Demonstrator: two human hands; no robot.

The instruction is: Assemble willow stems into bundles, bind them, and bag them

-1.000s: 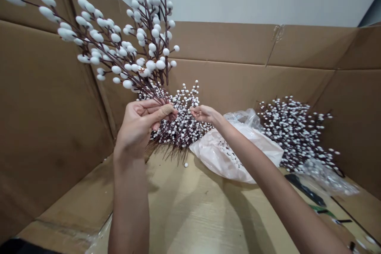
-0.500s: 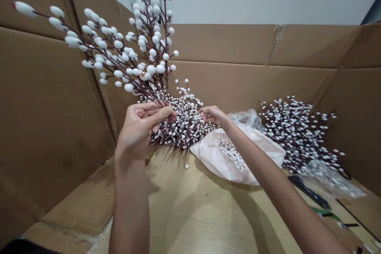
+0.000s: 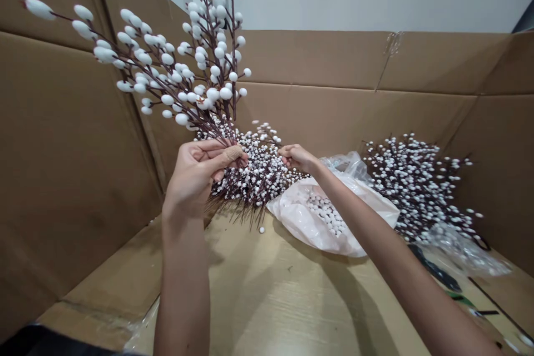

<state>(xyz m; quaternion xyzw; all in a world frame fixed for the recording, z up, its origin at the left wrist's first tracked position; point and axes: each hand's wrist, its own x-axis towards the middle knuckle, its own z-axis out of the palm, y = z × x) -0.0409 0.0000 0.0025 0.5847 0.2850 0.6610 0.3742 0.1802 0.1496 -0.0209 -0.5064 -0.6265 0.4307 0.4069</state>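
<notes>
Cardboard walls [image 3: 317,58] ringed the worktop [image 3: 292,300]. The left hand [image 3: 196,175] gripped the light, stiff spray [image 3: 189,97] low on its thin stems [image 3: 219,132], below the fragile white buds [image 3: 226,93]; the right hand [image 3: 298,158] pinched its fingertips [image 3: 283,151] together near the heaped sprays [image 3: 262,178].

A left hand [image 3: 194,178] grips an artificial pussy willow spray [image 3: 179,61] upright. The right hand [image 3: 298,158] hovers over a heap of beaded stems [image 3: 254,178], just beside a plastic bag [image 3: 334,228].
</notes>
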